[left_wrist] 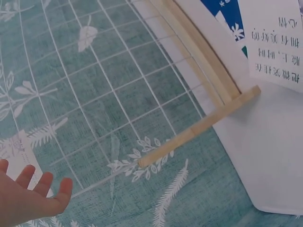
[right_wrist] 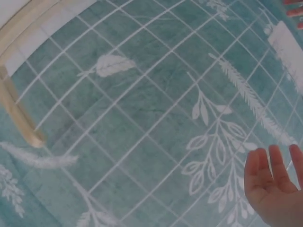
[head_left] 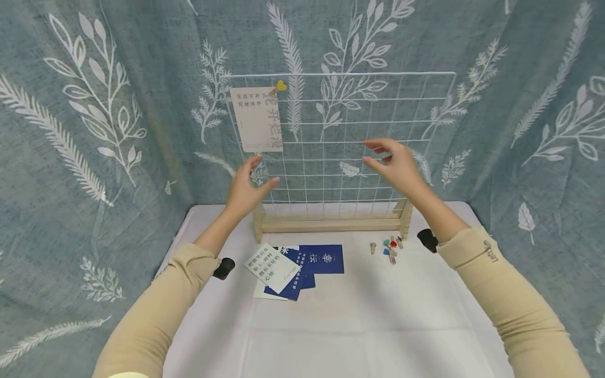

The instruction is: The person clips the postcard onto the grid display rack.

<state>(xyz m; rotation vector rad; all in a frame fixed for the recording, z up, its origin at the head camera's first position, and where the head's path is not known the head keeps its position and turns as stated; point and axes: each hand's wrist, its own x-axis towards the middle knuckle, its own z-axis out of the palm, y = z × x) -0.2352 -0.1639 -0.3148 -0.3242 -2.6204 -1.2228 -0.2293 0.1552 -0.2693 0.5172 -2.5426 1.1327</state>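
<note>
A white wire grid (head_left: 331, 142) stands upright in a wooden base (head_left: 331, 226). At its upper left hangs a pale card (head_left: 255, 123) with printed characters, held by a small clothespin with a yellow heart (head_left: 281, 85). My left hand (head_left: 247, 184) is raised just below that card, fingers spread, holding nothing. My right hand (head_left: 394, 160) hovers before the grid's right half, its thumb and fingers apart with nothing between them. Both wrist views show the left hand (left_wrist: 35, 198) and right hand (right_wrist: 274, 182) with loose fingers near the grid.
On the white table (head_left: 331, 336), several overlapping cards, a white one (head_left: 273, 268) and blue ones (head_left: 326, 259) among them, lie left of centre before the base. Several small coloured clothespins (head_left: 391, 251) are scattered at the right. A leaf-patterned curtain (head_left: 156, 105) surrounds the table's back and sides.
</note>
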